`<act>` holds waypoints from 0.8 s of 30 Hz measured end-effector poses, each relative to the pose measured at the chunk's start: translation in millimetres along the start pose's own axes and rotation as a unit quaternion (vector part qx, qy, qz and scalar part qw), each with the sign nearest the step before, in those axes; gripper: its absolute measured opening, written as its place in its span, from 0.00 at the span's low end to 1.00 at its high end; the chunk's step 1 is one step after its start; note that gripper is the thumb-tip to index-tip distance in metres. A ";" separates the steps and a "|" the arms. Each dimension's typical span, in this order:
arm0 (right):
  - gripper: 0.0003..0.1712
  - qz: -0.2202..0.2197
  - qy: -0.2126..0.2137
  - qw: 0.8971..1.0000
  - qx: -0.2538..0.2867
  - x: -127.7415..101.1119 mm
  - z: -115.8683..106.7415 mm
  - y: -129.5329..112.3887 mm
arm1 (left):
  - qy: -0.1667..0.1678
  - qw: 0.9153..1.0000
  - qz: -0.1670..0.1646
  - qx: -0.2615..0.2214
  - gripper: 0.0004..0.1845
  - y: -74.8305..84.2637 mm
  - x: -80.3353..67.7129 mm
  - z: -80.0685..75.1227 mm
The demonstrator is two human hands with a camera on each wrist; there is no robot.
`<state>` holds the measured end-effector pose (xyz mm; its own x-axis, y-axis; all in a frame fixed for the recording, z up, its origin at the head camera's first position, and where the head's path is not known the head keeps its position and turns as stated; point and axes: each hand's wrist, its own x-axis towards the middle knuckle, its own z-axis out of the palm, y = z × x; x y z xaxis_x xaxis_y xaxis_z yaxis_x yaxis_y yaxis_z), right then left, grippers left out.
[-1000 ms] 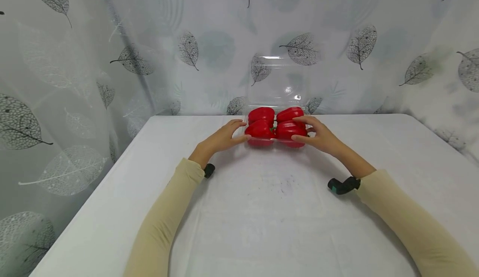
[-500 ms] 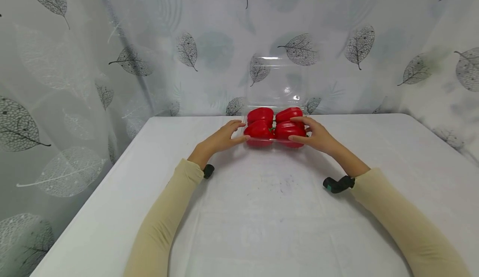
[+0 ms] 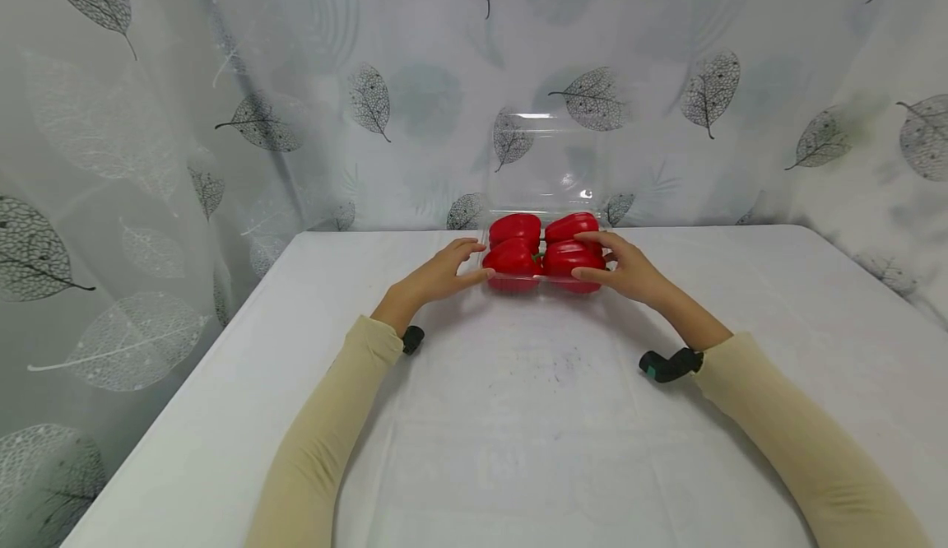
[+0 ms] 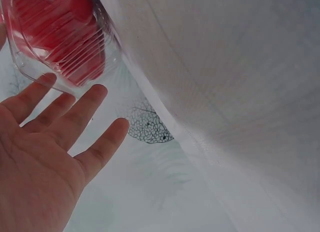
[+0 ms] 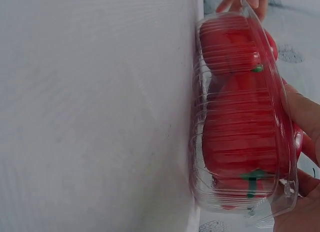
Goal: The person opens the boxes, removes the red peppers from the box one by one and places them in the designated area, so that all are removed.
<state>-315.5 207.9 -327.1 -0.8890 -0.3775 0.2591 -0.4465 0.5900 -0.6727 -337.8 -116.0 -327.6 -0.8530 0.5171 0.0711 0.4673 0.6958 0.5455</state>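
Partly seen: clamshell and hands

Left wrist view crops the clear clamshell box [image 4: 65, 47] at top-left beyond the left hand [image 4: 40, 162]; right hand [image 5: 305, 157] is cut at the frame's right edge.

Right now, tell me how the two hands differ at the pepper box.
The left hand lies with straight fingers against the box's left side; the right hand curls its fingers over the peppers on the right. Both touch the open clear box on the table.
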 end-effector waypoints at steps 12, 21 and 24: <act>0.34 -0.027 0.020 0.999 -0.008 1.9 1.9 3.1 | -0.003 1.000 -0.013 -0.007 0.35 1.1 -2.3 -2.8; 0.33 -0.026 0.022 0.999 -0.002 1.6 2.0 3.8 | 0.000 1.000 -0.003 -0.008 0.35 -0.4 -2.2 -3.2; 0.33 -0.023 0.021 1.000 0.000 1.4 2.2 4.4 | -0.001 1.000 0.000 -0.015 0.35 -1.7 -1.9 -2.7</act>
<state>-318.4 208.4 -331.2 -0.8715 -0.3732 0.3182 -0.4863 0.5733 -0.6595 -337.6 -119.5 -326.4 -0.8525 0.5180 0.0703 0.4606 0.6806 0.5698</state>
